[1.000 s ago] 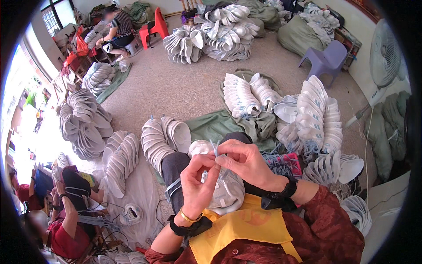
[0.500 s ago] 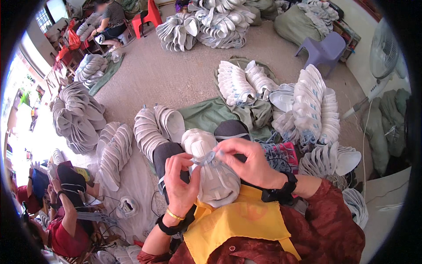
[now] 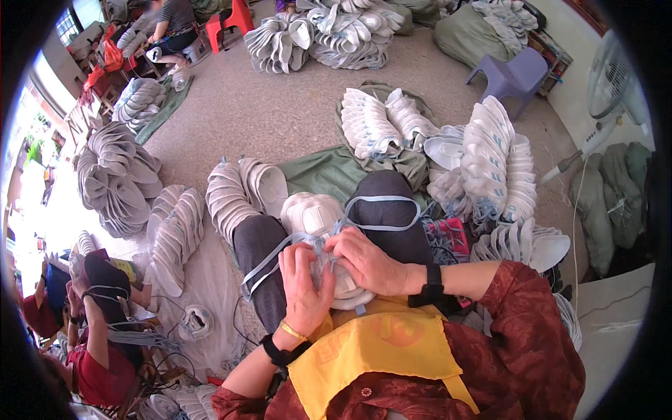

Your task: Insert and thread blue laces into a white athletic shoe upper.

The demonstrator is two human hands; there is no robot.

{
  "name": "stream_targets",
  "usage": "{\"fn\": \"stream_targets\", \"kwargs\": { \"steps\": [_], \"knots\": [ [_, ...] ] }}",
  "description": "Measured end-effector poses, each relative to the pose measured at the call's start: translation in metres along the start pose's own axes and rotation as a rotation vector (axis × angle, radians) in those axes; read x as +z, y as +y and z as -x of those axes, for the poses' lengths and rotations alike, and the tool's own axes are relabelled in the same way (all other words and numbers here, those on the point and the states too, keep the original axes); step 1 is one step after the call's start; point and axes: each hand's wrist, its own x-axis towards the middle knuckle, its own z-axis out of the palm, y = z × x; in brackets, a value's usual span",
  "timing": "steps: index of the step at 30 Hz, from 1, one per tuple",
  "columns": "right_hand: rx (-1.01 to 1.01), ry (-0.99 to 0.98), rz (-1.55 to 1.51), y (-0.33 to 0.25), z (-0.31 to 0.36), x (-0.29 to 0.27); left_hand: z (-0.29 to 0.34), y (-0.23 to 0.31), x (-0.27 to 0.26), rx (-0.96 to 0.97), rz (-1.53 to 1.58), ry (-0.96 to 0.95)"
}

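Note:
A white shoe upper (image 3: 313, 214) lies in my lap between my knees, its rounded toe pointing away from me. A pale blue-grey shoelace (image 3: 384, 228) runs through its front, with one loop over my right knee and another over my left. The fingers of my left hand (image 3: 304, 288) are bent and closed at the lacing, where the lace enters them. Close beside it, my right hand (image 3: 371, 263) pinches the lace at the eyelets. My fingers hide the exact grip points and part of the upper's opening.
Stacked white uppers (image 3: 241, 192) stand beyond my left knee, with more stacks (image 3: 484, 164) at right. A pink-sided box of laces (image 3: 453, 238) sits by my right knee. A purple stool (image 3: 514, 73) and a fan (image 3: 607, 87) stand far right. A co-worker (image 3: 105, 350) sits at left.
Both hands have moved closer together and down over the lacing. The lace now hangs in wide loops to both sides, and the view has shifted slightly.

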Motion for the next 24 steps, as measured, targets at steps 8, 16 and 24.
{"fn": "stream_targets", "kwargs": {
  "steps": [8,16,24],
  "knots": [
    [0.0,0.025,0.005,-0.003,0.005,0.004,0.002,0.004,0.003,0.038,-0.045,0.02],
    [0.069,0.123,-0.019,-0.028,-0.017,-0.034,0.004,-0.004,0.003,0.049,-0.021,0.061],
    [0.288,0.032,-0.275,-0.068,-0.048,-0.1,0.002,-0.003,0.0,0.062,-0.035,0.077]
  ]
}}
